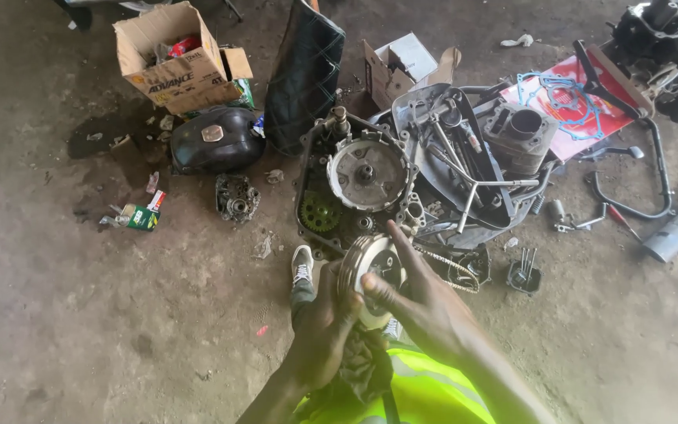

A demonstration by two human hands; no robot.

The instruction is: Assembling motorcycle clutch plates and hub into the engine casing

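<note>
Lower centre of frame: left hand (325,322) grips the round metal clutch drum (372,271) by its rim, fingers closed on it. Right hand (425,306) rests on its face, forefinger extended, thumb pressing. Open engine case (355,184) just above, on the concrete floor (80,298). Judgement: keep drum level, support rim firmly

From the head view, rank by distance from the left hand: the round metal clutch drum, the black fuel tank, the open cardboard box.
1. Round metal clutch drum: held in the left hand.
2. Black fuel tank: up-left, on the floor.
3. Open cardboard box: farthest, beyond the tank.
</note>
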